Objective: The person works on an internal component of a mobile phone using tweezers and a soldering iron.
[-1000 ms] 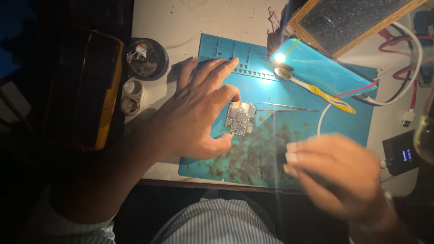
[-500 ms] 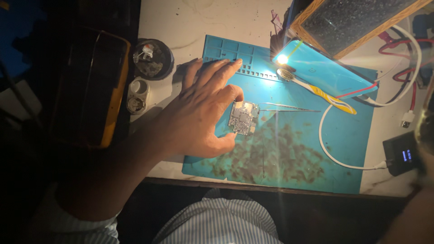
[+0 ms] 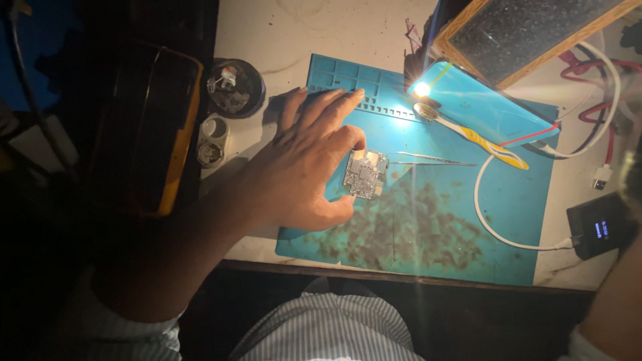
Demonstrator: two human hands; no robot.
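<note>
Head view. The left hand [image 3: 304, 167] lies palm-down on the blue mat [image 3: 428, 234], fingers spread toward the mat's far left corner. Its grip is closed on the circuit board [image 3: 365, 173]: the thumb presses the board's near edge and the forefinger its far edge, so the board sits flat on the mat just right of the palm, near the mat's centre. Tweezers [image 3: 428, 160] lie on the mat immediately right of the board, tips toward it. A toothbrush [image 3: 468, 134] rests beyond them, near a lit phone [image 3: 488, 107] propped at the mat's far edge. A white cable [image 3: 488, 214] loops across the mat's right side to a small black meter [image 3: 597, 230] at the worktop's right edge. Left of the mat stand a round dish [image 3: 234, 87] and a small pot [image 3: 212, 140]; a yellow-edged case [image 3: 147, 127] occupies the worktop's left edge. The right hand itself is out of view; only a forearm shows at the lower right corner.
</note>
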